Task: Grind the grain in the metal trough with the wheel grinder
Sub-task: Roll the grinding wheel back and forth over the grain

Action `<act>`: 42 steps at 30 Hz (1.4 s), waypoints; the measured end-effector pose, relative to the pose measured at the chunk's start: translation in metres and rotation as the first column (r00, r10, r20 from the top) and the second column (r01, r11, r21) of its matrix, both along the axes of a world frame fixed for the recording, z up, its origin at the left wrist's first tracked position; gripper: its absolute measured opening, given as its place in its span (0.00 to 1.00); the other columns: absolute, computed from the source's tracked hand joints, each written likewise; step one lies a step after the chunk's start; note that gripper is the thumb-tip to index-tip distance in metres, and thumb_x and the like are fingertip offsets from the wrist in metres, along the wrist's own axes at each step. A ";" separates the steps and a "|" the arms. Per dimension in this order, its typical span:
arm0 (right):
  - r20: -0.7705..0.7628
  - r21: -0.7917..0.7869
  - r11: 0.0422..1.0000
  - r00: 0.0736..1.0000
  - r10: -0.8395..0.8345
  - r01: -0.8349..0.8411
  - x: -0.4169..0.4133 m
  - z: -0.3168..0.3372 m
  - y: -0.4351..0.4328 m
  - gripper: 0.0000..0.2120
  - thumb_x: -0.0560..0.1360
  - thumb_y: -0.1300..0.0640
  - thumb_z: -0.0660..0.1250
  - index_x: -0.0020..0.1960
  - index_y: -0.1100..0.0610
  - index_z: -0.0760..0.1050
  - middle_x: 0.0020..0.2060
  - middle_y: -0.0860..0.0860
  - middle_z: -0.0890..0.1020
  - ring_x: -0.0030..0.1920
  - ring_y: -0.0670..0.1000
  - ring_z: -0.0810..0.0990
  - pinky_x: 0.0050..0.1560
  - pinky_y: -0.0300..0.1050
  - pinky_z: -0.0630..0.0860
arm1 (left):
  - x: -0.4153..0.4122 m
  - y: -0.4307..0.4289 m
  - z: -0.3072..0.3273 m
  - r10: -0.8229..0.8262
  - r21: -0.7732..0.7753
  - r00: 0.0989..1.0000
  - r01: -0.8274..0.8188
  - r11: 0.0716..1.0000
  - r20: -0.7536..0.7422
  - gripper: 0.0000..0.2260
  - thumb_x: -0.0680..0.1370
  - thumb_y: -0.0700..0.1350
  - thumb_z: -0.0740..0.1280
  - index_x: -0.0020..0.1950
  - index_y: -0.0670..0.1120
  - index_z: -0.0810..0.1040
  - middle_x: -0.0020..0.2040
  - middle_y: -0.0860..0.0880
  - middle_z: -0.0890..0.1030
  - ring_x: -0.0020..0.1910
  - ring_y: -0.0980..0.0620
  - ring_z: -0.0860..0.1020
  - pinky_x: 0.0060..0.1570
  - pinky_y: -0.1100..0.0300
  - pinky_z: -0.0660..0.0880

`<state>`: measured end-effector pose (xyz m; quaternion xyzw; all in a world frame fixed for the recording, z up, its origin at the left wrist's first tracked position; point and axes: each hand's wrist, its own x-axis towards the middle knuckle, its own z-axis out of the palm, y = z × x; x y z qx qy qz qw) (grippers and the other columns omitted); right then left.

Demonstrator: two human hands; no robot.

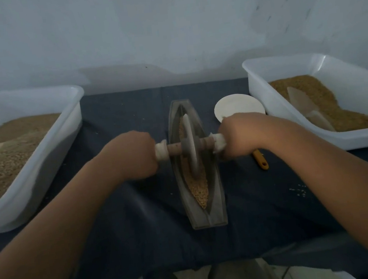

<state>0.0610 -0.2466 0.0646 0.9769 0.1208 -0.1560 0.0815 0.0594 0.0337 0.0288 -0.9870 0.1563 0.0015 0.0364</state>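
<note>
Both outstretched, knuckles up | left hand point(133, 155) grips wheel grinder point(191, 145) axle; right hand point(241, 135) likewise

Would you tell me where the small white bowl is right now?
In the head view, the white bowl sits right of the metal trough, just beyond the right hand and beside the right plastic tub.

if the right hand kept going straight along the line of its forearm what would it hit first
Likely the disc of the wheel grinder, standing in the metal trough; the right hand angles forward-left toward it, depth unclear.
</note>
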 end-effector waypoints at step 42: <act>0.189 0.133 0.991 0.981 -0.051 0.026 0.025 -0.006 0.005 0.15 0.82 0.43 0.63 0.40 0.48 0.77 0.38 0.49 0.81 0.41 0.51 0.80 0.43 0.50 0.77 | 0.026 -0.021 0.021 0.094 -0.041 0.994 -0.092 0.995 0.054 0.17 0.71 0.63 0.66 0.36 0.49 0.76 0.35 0.52 0.78 0.33 0.49 0.77 0.39 0.53 0.78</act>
